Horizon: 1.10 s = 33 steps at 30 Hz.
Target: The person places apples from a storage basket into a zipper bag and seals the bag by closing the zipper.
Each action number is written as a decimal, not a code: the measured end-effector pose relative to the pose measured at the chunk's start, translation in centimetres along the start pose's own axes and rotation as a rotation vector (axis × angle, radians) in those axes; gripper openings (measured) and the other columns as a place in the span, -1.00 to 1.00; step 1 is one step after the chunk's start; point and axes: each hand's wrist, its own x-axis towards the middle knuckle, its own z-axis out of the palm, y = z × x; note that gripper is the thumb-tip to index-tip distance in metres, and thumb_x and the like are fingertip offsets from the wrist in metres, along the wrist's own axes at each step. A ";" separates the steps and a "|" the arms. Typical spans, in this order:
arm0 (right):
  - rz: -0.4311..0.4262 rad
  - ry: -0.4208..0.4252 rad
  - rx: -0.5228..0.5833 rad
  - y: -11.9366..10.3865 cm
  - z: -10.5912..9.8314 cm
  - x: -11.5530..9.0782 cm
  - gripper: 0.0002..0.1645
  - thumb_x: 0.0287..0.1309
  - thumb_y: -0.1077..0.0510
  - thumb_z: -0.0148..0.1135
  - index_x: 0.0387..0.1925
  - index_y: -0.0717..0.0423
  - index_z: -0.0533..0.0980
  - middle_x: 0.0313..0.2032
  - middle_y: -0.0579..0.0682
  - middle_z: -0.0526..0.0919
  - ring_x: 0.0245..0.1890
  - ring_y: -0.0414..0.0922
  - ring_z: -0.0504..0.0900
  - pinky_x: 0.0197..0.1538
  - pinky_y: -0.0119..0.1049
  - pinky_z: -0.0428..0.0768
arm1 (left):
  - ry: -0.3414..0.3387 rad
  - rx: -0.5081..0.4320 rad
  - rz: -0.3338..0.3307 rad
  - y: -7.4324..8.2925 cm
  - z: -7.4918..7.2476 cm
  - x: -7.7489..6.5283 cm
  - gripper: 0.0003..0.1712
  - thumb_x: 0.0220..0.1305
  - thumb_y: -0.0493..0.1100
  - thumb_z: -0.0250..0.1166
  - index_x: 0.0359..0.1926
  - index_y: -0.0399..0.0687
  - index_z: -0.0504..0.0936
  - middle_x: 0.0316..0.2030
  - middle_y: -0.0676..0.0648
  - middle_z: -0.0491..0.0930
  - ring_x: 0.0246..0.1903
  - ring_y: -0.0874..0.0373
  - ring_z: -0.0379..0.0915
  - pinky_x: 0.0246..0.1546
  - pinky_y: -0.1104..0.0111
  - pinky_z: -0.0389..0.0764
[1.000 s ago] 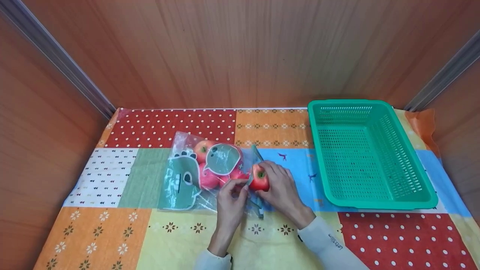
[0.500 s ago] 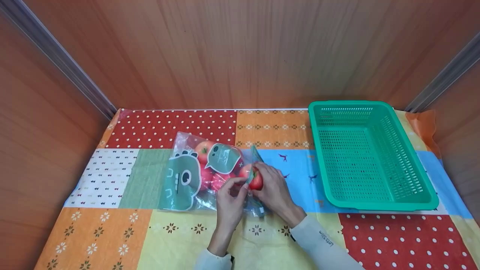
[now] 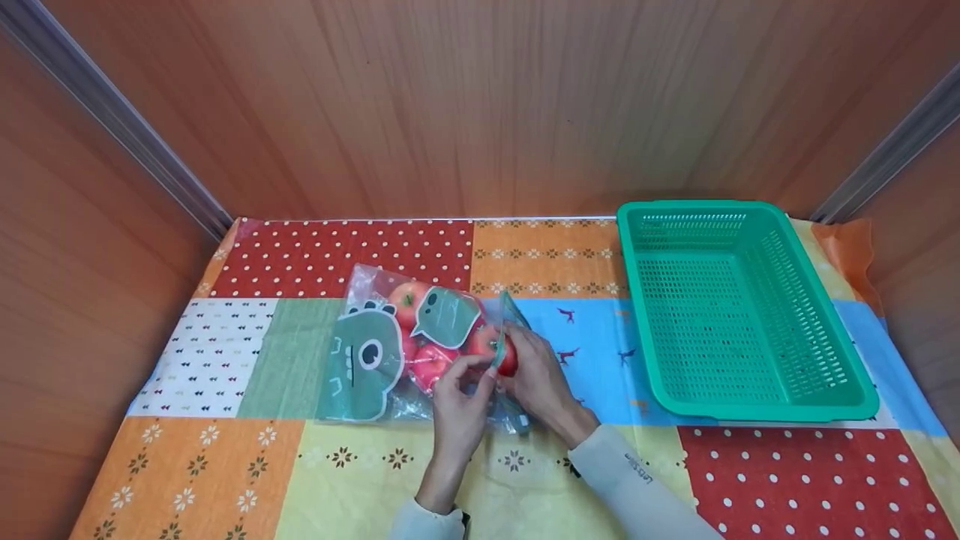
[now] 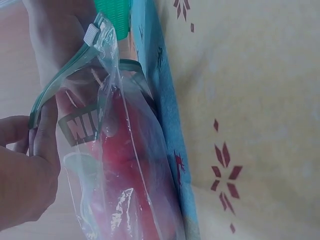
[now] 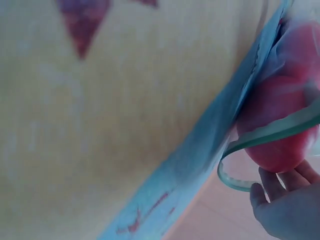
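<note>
A clear zip bag (image 3: 364,375) with a green cartoon print lies flat, holding several red apples (image 3: 431,366). Thumb and fingers of my left hand (image 3: 461,397) pinch the green-edged rim of the bag's mouth, lifting it; the left wrist view shows this rim (image 4: 60,75) and a white slider (image 4: 91,35). At the mouth, my right hand (image 3: 544,382) holds a red apple (image 3: 508,358), fingers behind it and part of the fruit inside the bag. In the right wrist view, fingertips touch the end of that apple (image 5: 277,152), and the green rim crosses over it.
A green perforated plastic basket (image 3: 720,412) stands on the right side of the table. A patchwork-patterned cloth (image 3: 202,465) covers the table. Wood-grain panels (image 3: 525,112) rise behind and on both sides. An orange flap (image 3: 851,247) sits beyond the basket's right edge.
My right hand has moved left with the apple, bringing it from the bag's mouth partly under the clear film. The left hand has stayed pinching the rim.
</note>
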 end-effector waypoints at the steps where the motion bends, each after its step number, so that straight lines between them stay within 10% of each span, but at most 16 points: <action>1: -0.003 -0.008 -0.010 0.0 -0.1 0.0 -0.09 0.09 0.24 0.63 0.45 0.15 0.40 0.34 0.12 0.57 0.35 0.10 0.55 0.39 0.02 0.54 | 0.001 0.004 -0.004 0.0 0.0 0.0 -0.76 0.38 -0.37 0.39 0.04 -0.22 0.73 -0.06 -0.14 0.70 -0.15 0.04 0.58 -0.19 0.36 0.68; 8: 0.032 -0.045 -0.091 -0.1 -1.1 -0.6 -0.10 0.03 0.18 0.68 0.41 0.17 0.48 0.33 0.17 0.53 0.33 0.18 0.52 0.43 0.29 0.36 | -0.012 0.012 -0.001 0.1 0.0 0.0 -0.76 0.37 -0.38 0.39 0.04 -0.20 0.74 -0.08 -0.14 0.73 -0.17 0.04 0.60 -0.23 0.41 0.67; 23: 0.038 -0.049 0.054 -0.5 -0.1 0.1 -0.21 0.07 0.27 0.64 0.33 0.07 0.51 0.25 0.04 0.67 0.35 0.05 0.58 0.37 -0.02 0.56 | -0.025 -0.013 0.055 -1.6 -0.4 0.2 -0.71 0.36 -0.35 0.39 0.09 -0.23 0.72 -0.05 -0.13 0.72 -0.16 0.02 0.61 -0.20 0.40 0.70; 33: 0.066 -0.089 0.037 0.2 -2.3 -0.4 -0.22 0.13 0.19 0.61 0.36 0.17 0.50 0.34 0.14 0.57 0.40 0.15 0.51 0.43 0.11 0.48 | -0.037 -0.007 -0.008 -0.2 -0.3 -0.1 -0.75 0.37 -0.36 0.39 0.05 -0.20 0.74 -0.08 -0.15 0.73 -0.17 0.03 0.63 -0.26 0.43 0.67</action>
